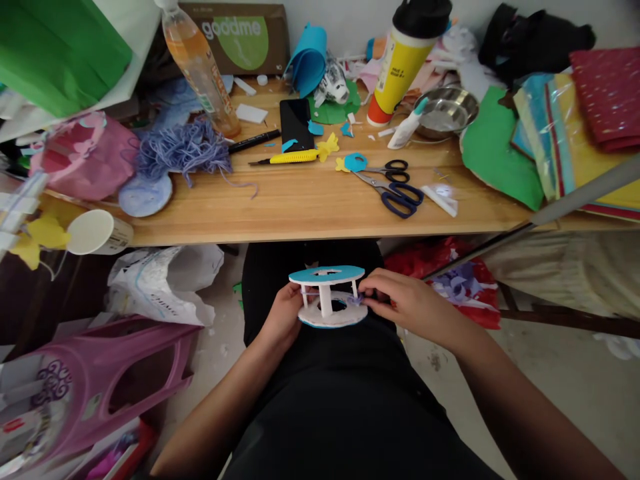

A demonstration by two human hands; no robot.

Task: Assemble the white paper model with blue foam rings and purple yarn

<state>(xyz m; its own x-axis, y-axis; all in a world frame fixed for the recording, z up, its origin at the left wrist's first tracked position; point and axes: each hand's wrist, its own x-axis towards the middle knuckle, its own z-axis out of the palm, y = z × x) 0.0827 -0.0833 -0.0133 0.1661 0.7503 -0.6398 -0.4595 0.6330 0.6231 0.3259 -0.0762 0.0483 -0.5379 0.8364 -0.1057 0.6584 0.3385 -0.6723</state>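
Observation:
Above my lap I hold a small spool-like frame [326, 300], two round discs joined by white posts. Its upper disc is blue on top with a cut-out in the middle; the lower one looks white inside with a blue edge. My left hand [285, 313] grips the left side of this frame, its fingertips partly behind it. At the right side, my right hand [395, 297] pinches close to a post, where purple yarn [356, 300] shows between the discs. What exactly sits between those right fingertips is partly hidden, though the yarn runs right up to them.
On the wooden table [300, 213] lie scissors [400, 200], a yellow craft knife [295, 157], a phone [295, 123] and a purple yarn heap [183, 150]. A bottle [200, 67] and yellow cup [400, 73] stand behind. A grey pole [580, 193] slants in from the right.

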